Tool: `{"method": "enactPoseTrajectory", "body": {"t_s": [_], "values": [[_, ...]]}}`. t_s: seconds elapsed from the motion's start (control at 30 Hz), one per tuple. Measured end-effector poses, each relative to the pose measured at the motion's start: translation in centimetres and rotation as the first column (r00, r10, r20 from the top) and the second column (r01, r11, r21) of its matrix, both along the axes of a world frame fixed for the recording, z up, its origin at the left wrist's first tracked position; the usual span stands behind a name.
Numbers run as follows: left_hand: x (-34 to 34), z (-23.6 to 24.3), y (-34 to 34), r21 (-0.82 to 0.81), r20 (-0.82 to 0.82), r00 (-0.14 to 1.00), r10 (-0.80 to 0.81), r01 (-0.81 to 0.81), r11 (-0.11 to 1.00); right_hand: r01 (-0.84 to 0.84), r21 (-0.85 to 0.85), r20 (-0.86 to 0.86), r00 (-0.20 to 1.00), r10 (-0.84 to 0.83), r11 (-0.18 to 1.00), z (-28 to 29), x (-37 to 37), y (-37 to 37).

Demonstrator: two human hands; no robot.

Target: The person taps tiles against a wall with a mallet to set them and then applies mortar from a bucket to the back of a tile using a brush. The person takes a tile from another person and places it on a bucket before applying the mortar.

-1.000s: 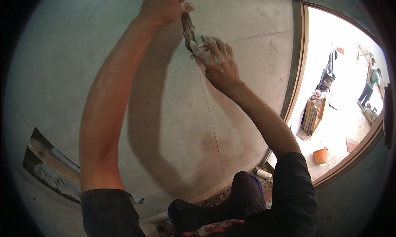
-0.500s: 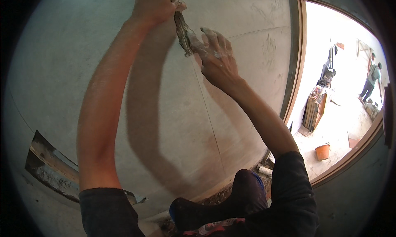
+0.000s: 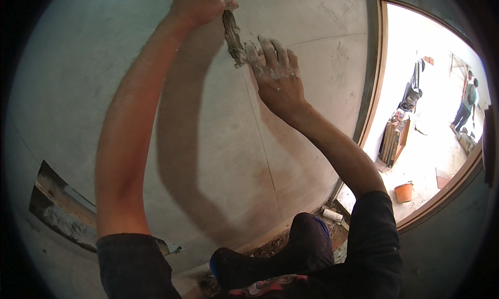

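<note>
Status: prob. mid-job, judged from paste on tool & hands; exact % can't be told.

Paste-caked strip [image 3: 232, 36] is held up against/near the grey wall [image 3: 125, 49], upper-centre of view, slightly tilted. Prob. a trowel or blade seen edge-on; type can't be confirmed, upper end hidden by the hand. Contact w/ wall can't be told.

L hand [image 3: 197, 3]: closed round upper end of strip, thumb along it; fingers partly cut off by top edge. R hand [image 3: 280, 80]: fingers spread, back of hand to cam, index tip at or just beside strip's lower end; touch vs. gap can't be resolved. Paste smears seen on both.

Done, as far as shown: most of wall is flat & even in tone. Not done, by look: vert. seam [image 3: 266, 161] is seen as a thin dark line below the strip, no paste bead visible along it; same for horiz. seam [image 3: 325, 40] to the right. Dark smudges [image 3: 340, 57] are left near the doorframe [image 3: 383, 54]. Rectangular cut-out [image 3: 62, 210] at lower L is rough inside. Wall behind strip & hands is hidden, so coverage there can't be judged.
</note>
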State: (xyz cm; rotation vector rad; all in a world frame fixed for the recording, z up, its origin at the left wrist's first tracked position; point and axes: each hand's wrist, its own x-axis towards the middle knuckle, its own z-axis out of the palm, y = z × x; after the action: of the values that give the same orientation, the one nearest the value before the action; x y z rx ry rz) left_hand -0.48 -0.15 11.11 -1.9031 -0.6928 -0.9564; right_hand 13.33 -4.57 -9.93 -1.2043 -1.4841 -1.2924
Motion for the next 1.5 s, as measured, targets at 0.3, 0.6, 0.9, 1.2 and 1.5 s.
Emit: {"method": "enactPoseTrajectory", "body": {"t_s": [0.3, 0.6, 0.9, 1.2, 1.5], "values": [[-0.1, -0.2, 0.5, 0.039, -0.019, 0.998, -0.067, 0.068, 0.997, -0.005, -0.013, -0.001, 1.0, 0.005, 1.0, -0.4, -0.4, 1.4], [-0.2, -0.2, 0.6, 0.049, 0.0, 0.998, -0.068, 0.068, 0.996, -0.21, 0.017, -0.061, 0.976, 0.211, 0.977, 1.6, -0.8, 0.3], [0.1, -0.3, -0.6, -0.039, 0.003, 0.998, -0.063, 0.063, 0.997, -0.126, -0.111, -0.03, 0.992, 0.124, 0.986, -1.5, 0.7, 0.3], [-0.6, 0.1, -1.4, -0.053, -0.101, 0.994, 0.043, -0.048, 0.997, -0.468, -0.433, -0.73, 0.684, 0.005, 0.77, -29.4, 8.8, -4.8], [-2.3, -0.8, -1.1, -0.139, -0.113, 0.991, 0.076, -0.091, 0.986, -0.6, -0.787, -0.159, 0.423, -0.892, -0.144, -71.8, 13.9, -32.9]]}}
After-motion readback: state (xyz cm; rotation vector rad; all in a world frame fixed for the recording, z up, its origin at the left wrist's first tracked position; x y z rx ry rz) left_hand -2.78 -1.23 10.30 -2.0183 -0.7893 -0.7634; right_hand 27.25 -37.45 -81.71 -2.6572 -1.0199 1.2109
